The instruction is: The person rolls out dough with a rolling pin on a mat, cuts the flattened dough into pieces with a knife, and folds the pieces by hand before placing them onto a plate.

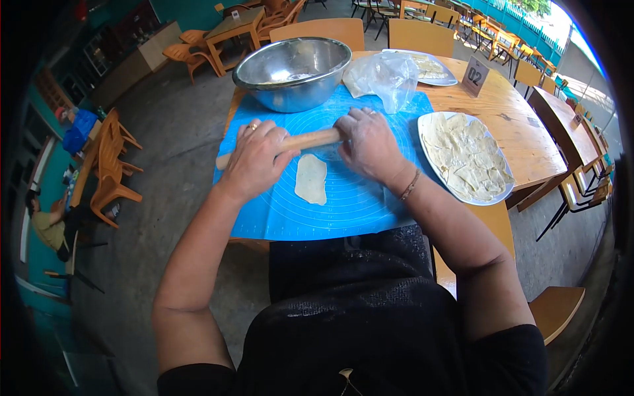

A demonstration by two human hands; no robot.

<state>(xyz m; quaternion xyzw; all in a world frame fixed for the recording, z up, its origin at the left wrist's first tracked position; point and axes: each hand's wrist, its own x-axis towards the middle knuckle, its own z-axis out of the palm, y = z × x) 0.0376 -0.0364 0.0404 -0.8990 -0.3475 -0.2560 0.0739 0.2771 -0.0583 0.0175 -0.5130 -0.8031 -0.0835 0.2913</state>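
A wooden rolling pin (310, 140) lies across the blue baking mat (264, 218), its left end sticking out past my left hand (256, 158). That hand is closed over the pin, fingers curled on top. My right hand (372, 146) wraps the pin's other end, hiding its tip. Just below the pin, between my hands, a small flat piece of dough (311, 180) rests on the mat. To the right, a white plate (426, 142) carries several thin, floured dough pieces (465, 155) that overlap.
At the mat's far edge stands a large metal bowl (290, 99) with flour inside. A clear plastic bag (396, 76) lies beside it, near a second plate (446, 80) and a number sign (475, 76). Chairs and tables surround the wooden table (528, 148); a person (49, 224) sits far left.
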